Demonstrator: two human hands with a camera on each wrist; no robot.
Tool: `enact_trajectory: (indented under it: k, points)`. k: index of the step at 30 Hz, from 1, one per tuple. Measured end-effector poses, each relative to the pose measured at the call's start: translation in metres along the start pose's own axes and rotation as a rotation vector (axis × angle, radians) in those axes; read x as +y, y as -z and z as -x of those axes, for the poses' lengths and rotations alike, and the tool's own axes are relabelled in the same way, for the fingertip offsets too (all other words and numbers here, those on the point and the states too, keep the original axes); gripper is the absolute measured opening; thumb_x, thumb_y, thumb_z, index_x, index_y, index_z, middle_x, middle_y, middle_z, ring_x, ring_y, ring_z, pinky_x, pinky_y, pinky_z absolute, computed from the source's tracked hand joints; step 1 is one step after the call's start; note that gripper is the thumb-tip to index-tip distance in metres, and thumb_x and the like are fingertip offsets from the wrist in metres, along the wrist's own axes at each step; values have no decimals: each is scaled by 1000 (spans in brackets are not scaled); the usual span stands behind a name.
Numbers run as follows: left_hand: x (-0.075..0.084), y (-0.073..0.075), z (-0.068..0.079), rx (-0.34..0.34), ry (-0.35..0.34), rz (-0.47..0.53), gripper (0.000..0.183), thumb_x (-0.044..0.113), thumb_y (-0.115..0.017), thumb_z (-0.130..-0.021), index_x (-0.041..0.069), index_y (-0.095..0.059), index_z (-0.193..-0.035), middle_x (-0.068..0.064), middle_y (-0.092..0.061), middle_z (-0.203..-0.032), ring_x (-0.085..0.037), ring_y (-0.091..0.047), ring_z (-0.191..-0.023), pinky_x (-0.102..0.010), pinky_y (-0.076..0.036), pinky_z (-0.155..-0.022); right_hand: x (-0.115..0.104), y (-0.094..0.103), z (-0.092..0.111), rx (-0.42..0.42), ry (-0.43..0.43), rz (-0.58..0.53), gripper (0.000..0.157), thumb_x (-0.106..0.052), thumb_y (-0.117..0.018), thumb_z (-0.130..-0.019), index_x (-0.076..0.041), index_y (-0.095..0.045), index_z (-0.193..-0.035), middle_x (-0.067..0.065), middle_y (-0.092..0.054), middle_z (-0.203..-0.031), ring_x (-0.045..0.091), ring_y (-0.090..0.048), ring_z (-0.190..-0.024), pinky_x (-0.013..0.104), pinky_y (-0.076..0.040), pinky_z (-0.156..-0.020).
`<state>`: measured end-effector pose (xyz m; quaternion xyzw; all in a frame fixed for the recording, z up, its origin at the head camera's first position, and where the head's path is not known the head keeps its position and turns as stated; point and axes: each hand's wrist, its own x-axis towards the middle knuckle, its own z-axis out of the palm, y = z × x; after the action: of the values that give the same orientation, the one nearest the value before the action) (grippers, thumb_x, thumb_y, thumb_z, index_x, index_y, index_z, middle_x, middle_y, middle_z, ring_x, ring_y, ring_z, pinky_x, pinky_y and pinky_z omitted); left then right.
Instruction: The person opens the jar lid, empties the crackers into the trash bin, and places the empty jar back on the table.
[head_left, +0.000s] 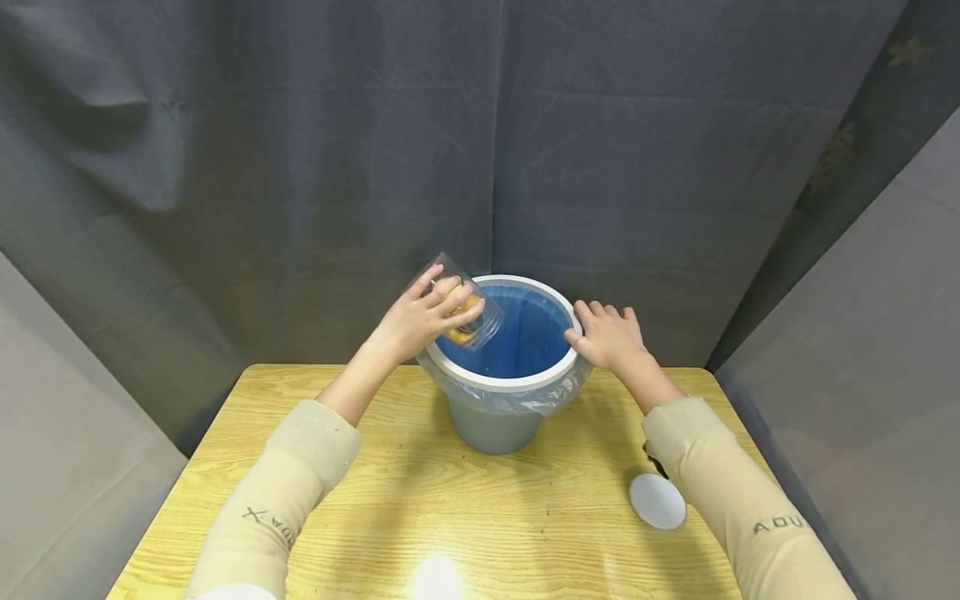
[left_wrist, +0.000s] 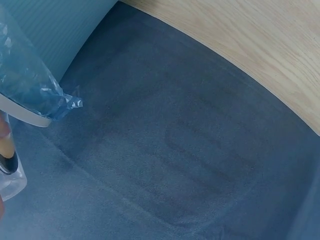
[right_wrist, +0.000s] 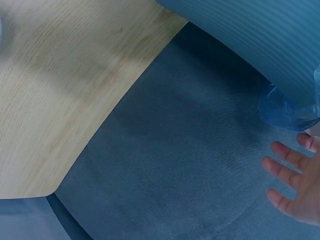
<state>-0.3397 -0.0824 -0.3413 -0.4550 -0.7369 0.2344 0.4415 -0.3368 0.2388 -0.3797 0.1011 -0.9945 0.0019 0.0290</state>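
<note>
My left hand [head_left: 412, 323] grips a clear plastic jar [head_left: 491, 323], tilted with its lower end over the left side of a bin. Orange-yellow contents [head_left: 459, 336] show through the jar's wall, their kind unclear. Only part of the jar [left_wrist: 14, 186] enters the left wrist view, at the left edge. The grey bin [head_left: 495, 429] stands upright on the table, and a clear liner [head_left: 517, 402] folds over outside its white rim [head_left: 504, 385]. At the rim's right side rests my right hand [head_left: 611, 335]; its fingers [right_wrist: 285, 172] are spread in the right wrist view.
A round white lid-like disc [head_left: 657, 502] lies on the wooden table [head_left: 390, 517], near the right forearm. Beside it a small dark thing [head_left: 655, 461] is partly hidden by the sleeve. Grey curtain [head_left: 337, 167] hangs behind the bin, with pale panels [head_left: 885, 333] at both sides.
</note>
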Motion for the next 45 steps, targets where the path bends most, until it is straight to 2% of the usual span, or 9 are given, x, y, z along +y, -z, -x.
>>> enact_trajectory:
  k: [5,10,23,31,45]
  points:
    - [1,-1,0,13,-29,9,55,-5,-50,-84,28,-46,-128,-2,-42,-129,-21,-38,-118,-44,-26,-109,0,-1,-1,-2,-1,2,59,-44,-36,-93,-6,-30,-138,20,-39,-134,41,-38,-120,65,-21,-98]
    - [0,0,-2,11,-44,-1,52,-3,-46,-87,29,-45,-129,-1,-42,-129,-20,-38,-118,-43,-23,-111,-1,0,-1,-5,-4,-4,60,-44,-36,-93,-6,-29,-139,21,-39,-135,41,-37,-121,65,-20,-99]
    - [-3,-2,1,57,-74,-28,52,0,-54,-85,28,-46,-127,-1,-40,-126,-20,-38,-116,-41,-25,-110,-2,-1,-2,-5,-12,4,58,-44,-36,-93,-7,-30,-138,20,-39,-135,41,-37,-120,65,-21,-99]
    - [-8,1,0,43,-42,-39,61,1,-64,-78,27,-42,-130,-1,-39,-130,-19,-37,-118,-41,-22,-112,0,0,-1,-6,-5,4,58,-43,-36,-93,-6,-30,-138,20,-39,-134,41,-38,-120,65,-22,-98]
    - [-8,2,-1,29,-19,-31,73,5,-72,-69,27,-39,-131,-1,-37,-129,-19,-36,-120,-42,-21,-112,1,-1,-2,4,-7,6,57,-43,-37,-93,-7,-31,-136,20,-41,-133,41,-39,-118,65,-23,-98]
